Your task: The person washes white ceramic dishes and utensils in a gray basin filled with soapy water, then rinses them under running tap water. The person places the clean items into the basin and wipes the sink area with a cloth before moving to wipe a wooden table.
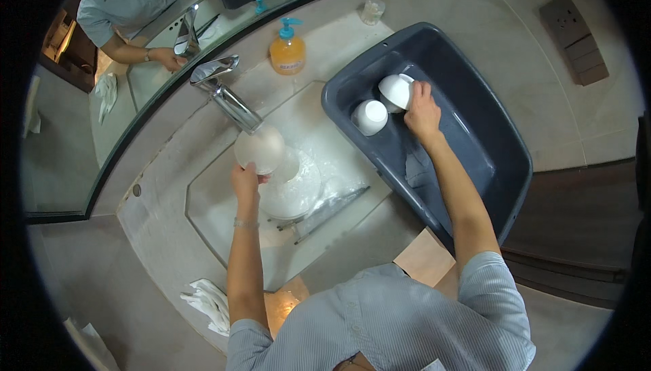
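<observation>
My left hand (247, 175) holds a round white bowl (260, 148) by its near rim, right under the chrome faucet (236, 106). Below and beside that bowl, white dishes (292, 195) lie in the white sink basin (218, 203), wet and partly covered by water. My right hand (423, 111) reaches into the dark blue plastic tub (457, 66) and grips a white cup or small bowl (396, 91) from its right side. A white cup (370, 117) rests upside down close to it in the tub. Chopsticks or similar thin sticks (330, 216) lie at the near side of the dishes.
A pump bottle of orange liquid soap (288, 55) stands behind the basin, near a small clear container (373, 11). A mirror (66, 167) runs along the back left. A crumpled white cloth (208, 304) lies at the near left edge. Wall sockets (574, 38) are at upper right.
</observation>
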Tool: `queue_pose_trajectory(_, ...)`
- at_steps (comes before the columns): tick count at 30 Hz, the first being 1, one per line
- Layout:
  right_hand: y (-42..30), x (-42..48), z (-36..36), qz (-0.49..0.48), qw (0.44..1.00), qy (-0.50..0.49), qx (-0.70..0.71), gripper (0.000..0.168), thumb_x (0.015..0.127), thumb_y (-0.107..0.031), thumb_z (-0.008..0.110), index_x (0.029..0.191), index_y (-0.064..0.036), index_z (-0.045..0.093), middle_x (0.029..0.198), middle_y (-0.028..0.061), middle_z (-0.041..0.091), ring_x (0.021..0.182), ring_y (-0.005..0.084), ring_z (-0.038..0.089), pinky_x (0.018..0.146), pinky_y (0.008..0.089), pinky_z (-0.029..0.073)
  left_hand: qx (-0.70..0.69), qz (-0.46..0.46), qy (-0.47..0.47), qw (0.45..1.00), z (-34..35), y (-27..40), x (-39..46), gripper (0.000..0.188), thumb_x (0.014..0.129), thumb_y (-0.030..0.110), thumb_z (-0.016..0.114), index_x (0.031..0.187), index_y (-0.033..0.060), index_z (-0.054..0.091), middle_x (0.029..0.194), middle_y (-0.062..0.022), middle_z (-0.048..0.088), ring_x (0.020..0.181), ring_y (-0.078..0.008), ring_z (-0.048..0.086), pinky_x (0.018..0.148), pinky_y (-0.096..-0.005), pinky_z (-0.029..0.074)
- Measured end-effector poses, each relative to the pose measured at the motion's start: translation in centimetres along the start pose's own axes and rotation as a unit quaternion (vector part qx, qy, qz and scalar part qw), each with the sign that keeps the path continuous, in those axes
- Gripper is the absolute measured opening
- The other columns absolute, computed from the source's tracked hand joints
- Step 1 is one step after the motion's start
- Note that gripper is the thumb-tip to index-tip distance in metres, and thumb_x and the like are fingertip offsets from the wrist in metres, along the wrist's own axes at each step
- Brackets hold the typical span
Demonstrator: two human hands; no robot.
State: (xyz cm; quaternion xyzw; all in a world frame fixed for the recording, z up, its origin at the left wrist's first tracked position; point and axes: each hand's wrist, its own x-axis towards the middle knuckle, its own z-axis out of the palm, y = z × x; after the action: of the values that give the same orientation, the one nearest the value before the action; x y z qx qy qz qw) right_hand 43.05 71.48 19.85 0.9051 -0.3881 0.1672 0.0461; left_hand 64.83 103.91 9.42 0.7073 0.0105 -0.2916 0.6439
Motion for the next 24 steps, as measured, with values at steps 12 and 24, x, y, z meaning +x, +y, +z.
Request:
queue_pose_trajectory(12,-4.9,-2.0,-9.0,-0.045,0.96,0.051,0.273,0.048,0.071,0.005,0.054,0.117,-0.003,0.044,0.118,0.0149,0.043,0.087,0.0257,0.055,0.073,0.0309,0.048,0.002,-0.102,-0.12,0.988,-0.6,0.2,1.8,0.029,0.078,0.015,0.053,0.095,-0.0077,0.054,0.061,-0.0089,0.056,0.044,-0.0136,0.051,0.041,-0.0242,0.039)
queue_pose_trajectory(24,-17.8,-5.3,-9.3,-0.374,0.895,-0.035,0.24,0.03,0.068,-0.007,0.063,0.097,-0.001,0.055,0.088,0.0139,0.056,0.069,0.0283,0.058,0.06,0.0344,0.048,0.435,0.496,0.096,0.745,-0.3,4.2,-3.2,0.037,0.069,-0.003,0.05,0.104,0.0064,0.057,0.096,-0.0131,0.061,0.075,-0.0286,0.06,0.057,-0.0345,0.049)
